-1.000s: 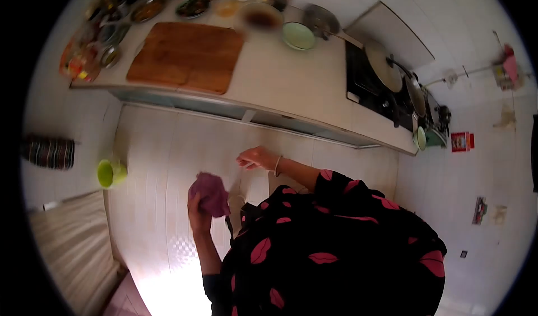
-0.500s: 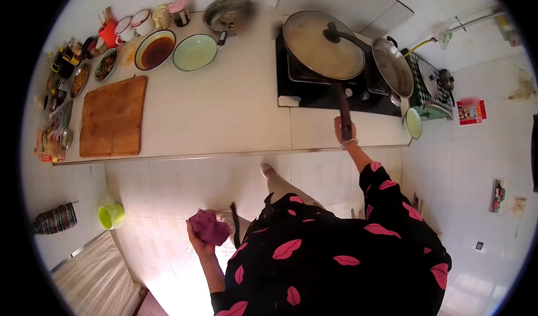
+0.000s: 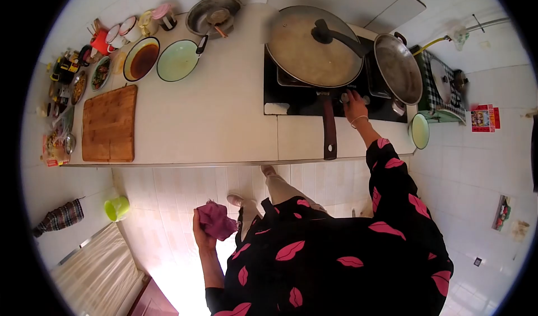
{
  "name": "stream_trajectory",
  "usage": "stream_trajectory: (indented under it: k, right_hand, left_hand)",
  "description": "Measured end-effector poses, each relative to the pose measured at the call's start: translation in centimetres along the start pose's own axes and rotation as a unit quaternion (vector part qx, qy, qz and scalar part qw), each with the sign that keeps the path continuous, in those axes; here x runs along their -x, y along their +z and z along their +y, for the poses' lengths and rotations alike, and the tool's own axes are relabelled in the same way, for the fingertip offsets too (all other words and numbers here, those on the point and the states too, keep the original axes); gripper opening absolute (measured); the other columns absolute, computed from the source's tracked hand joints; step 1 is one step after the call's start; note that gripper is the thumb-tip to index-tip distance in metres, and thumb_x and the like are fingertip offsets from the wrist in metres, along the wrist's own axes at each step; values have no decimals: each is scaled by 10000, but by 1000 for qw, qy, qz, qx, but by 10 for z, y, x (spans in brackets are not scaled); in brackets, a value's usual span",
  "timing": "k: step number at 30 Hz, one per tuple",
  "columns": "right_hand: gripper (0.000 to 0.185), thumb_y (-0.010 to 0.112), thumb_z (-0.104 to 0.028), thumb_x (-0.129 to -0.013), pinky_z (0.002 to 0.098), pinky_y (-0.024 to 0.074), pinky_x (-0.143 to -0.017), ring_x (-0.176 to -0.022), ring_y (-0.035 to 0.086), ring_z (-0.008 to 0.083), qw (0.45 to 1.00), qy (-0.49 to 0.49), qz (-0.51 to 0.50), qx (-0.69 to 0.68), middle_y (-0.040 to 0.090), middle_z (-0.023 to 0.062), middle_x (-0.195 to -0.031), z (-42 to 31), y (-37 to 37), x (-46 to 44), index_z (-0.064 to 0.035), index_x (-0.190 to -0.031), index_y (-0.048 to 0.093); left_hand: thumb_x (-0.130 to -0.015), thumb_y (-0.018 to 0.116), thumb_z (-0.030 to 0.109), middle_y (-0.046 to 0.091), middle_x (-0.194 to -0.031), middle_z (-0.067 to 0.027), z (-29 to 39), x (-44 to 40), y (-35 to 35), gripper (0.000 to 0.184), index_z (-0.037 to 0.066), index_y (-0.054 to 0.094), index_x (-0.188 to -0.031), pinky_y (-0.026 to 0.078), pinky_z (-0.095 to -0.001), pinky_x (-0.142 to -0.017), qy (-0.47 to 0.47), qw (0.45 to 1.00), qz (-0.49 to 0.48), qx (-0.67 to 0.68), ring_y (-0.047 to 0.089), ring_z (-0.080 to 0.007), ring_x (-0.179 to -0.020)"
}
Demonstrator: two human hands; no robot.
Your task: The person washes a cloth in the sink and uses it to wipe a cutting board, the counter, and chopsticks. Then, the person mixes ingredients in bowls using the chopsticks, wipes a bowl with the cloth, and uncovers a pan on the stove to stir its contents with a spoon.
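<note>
My left hand holds a crumpled purple cloth over the floor, away from the counter. My right hand is at the front of the black gas stove, its fingers closed round a control knob. Just behind it, a large pan under a glass lid sits on the left burner. The pan's dark handle points toward me, left of my right hand. A steel pan stands on the right burner.
On the counter are a cutting board, a green bowl, a bowl of dark sauce and a steel basin. Another bowl is at the right edge. A green bin stands on the floor.
My right hand reached the counter, was at the pan's handle, and is now at the stove knob. The view has turned toward the stove. My left hand still holds the cloth.
</note>
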State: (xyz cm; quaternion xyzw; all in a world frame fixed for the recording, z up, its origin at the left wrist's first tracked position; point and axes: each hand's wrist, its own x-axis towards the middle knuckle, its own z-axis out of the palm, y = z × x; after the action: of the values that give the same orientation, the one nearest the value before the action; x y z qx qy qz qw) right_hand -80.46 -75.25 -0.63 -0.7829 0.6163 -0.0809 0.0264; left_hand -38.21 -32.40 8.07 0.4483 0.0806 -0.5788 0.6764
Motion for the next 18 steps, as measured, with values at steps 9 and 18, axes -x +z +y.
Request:
stream_trajectory:
  k: [9,18]
  right_hand:
    - [355,555,-233,-807,427,493,-751,-945,565,341,984,-80,-117,109,573,172,-1024,10,2,-26,-92,-1130,511]
    - [469,435,-405,-847,449,454,-848,-1006,563,398,967,171,-187,34,600,223,-1067,-18,2,-43,-2,-972,642]
  left_hand:
    - [-937,433,339,569,-1088,-128,-12,-7,8,386,23,500,-1149,503,-398,-845,-14,999,36,10,580,-250,-976]
    - [-926,442,392,556,-1142,-139,-15,1,-2,504,-32,475,-1196,446,-375,-925,15,997,-39,57,557,-246,-1034]
